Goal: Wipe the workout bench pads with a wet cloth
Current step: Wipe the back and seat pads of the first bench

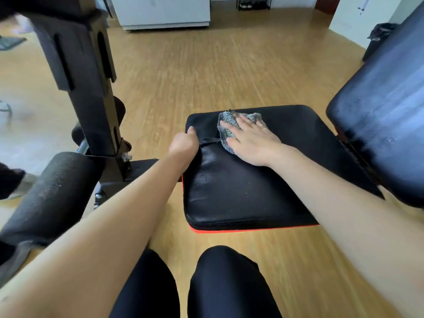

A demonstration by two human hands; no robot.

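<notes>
We see two pads. The seat pad (241, 191) lies flat at centre, its long axis running from 6 to 12 o'clock. The back pad (385, 99) rises tilted at 2 o'clock. One cloth (226, 130) lies on the seat pad's far portion. Our right hand (252, 143) presses flat on the cloth, fingers spread toward 11 o'clock. Our left hand (184, 143) clamps the seat pad's left edge. The hands are apart.

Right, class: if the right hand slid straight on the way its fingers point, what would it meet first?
The right hand lies flat on the cloth, fingers pointing to the seat pad's far left corner. It would probably run off that edge; only floor lies beyond.
</notes>
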